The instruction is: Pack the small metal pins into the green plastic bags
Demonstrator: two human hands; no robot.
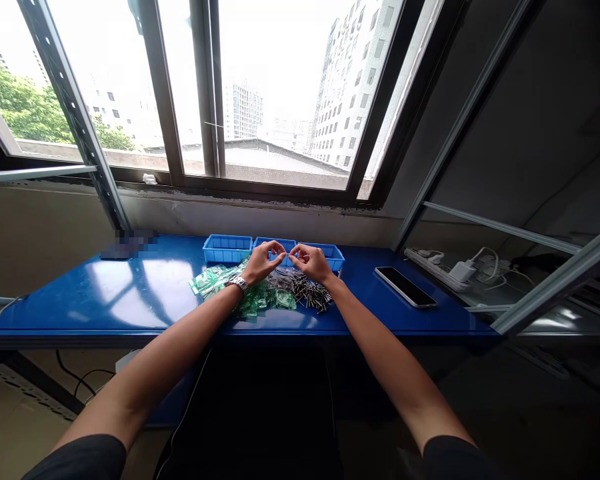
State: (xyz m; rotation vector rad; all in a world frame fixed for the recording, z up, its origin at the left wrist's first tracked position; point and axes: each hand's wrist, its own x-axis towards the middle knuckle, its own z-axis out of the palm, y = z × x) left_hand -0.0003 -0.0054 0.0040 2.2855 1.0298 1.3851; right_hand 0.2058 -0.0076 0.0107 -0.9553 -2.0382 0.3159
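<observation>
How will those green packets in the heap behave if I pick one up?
The green packets look like thin, glossy film, so one would probably flop rather than hold its shape. That sheen suggests they may slide over each other and the smooth blue table. They overlap loosely, so lifting one might drag its neighbours along.

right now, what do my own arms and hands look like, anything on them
Both the left hand and right hand are bare, no gloves. A silvery metal band, a watch or bracelet, circles the left wrist; the right wrist shows none. Dark short sleeves end near the elbows.
</observation>
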